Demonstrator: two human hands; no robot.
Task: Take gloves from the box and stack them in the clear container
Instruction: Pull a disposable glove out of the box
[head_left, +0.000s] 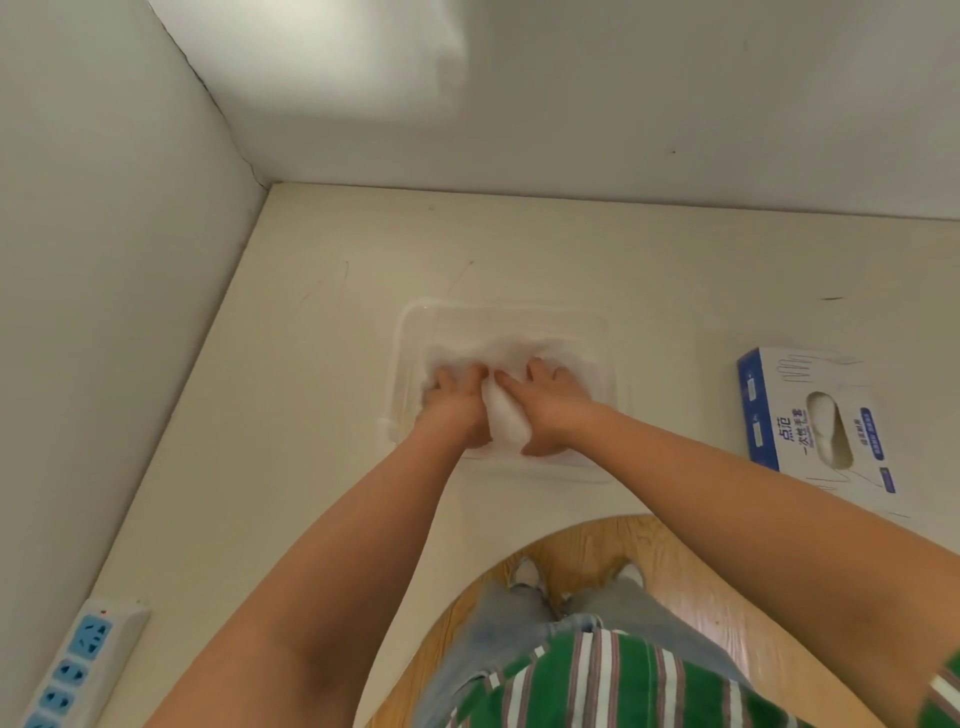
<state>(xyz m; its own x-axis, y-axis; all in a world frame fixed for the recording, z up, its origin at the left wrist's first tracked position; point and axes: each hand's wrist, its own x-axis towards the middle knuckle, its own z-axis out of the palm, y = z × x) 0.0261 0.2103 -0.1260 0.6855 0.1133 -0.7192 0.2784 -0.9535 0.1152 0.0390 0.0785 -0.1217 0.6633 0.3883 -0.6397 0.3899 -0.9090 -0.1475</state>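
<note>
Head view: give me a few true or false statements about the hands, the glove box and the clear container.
1. The left hand and the right hand both rest on gloves in the clear container. True.
2. The glove box shows white gloves through its oval opening. True.
3. The glove box lies left of the clear container. False: it lies to its right.
4. The power strip touches the glove box. False: it lies far off, at the near left.

The glove box (789, 410) bears the brand 点范 in large dark characters on its white top, just beside the oval opening, with 一次性手套 in smaller print alongside. The small blue labels near that opening are too blurred to read.
</note>
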